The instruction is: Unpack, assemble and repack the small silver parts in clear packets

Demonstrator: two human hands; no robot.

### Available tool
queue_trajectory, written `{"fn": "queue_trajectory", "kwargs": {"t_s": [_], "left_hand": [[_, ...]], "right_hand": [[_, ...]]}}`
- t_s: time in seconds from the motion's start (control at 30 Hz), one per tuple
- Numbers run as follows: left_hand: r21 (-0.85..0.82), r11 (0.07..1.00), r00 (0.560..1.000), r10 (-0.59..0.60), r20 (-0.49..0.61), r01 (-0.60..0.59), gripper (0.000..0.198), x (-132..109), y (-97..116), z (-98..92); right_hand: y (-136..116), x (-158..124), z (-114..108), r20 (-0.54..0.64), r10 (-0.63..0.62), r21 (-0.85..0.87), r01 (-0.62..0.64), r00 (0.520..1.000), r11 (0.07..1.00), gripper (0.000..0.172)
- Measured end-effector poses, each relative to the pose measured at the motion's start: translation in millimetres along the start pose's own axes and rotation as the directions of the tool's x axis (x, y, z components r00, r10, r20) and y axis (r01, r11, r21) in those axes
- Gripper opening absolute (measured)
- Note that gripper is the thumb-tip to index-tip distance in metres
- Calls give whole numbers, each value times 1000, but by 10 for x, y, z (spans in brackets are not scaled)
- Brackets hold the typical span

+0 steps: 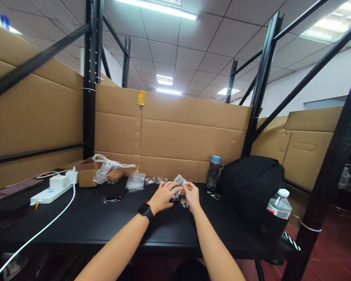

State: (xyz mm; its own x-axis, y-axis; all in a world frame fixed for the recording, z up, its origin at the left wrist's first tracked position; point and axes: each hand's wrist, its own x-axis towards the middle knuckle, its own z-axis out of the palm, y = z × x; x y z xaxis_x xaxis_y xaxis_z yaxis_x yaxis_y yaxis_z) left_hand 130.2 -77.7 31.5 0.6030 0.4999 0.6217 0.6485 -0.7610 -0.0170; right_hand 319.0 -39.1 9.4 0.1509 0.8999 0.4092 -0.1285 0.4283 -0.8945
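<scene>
A small clear plastic bag with shiny contents is between my two hands over the black table. My left hand, with a dark watch on its wrist, curves its fingers over the bag's left side, its thumb lower down. At the bag's right side, the fingertips of my right hand pinch it. Just below the bag lies a round shiny metal piece on the table, near my right hand. My fingers partly cover the bag and what is in it.
Small clear packets, flat plastic bags and a tied bag lie behind left. A power strip with a white cable is far left. A bottle, keys and a black backpack are right. Cardboard walls the back.
</scene>
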Motion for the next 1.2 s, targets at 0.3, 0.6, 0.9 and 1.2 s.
{"fn": "queue_trajectory", "kwargs": {"t_s": [0.3, 0.6, 0.9, 1.2], "left_hand": [[54, 991, 992, -122, -27, 123, 33, -65, -266, -179], [360, 681, 735, -678, -21, 638, 34, -742, -1200, -187], [217, 727, 712, -685, 157, 652, 37, -790, -1410, -13], [179, 751, 732, -659, 170, 635, 34, -752, -1460, 57]], "right_hand": [[-18, -14, -28, 235, -35, -283, 103, 971, 953, 51], [62, -172, 62, 365, 131, -888, 302, 922, 347, 33], [23, -178, 173, 360, 94, -891, 312, 928, 331, 37], [103, -54, 361, 324, 82, -932, 303, 943, 197, 18]]}}
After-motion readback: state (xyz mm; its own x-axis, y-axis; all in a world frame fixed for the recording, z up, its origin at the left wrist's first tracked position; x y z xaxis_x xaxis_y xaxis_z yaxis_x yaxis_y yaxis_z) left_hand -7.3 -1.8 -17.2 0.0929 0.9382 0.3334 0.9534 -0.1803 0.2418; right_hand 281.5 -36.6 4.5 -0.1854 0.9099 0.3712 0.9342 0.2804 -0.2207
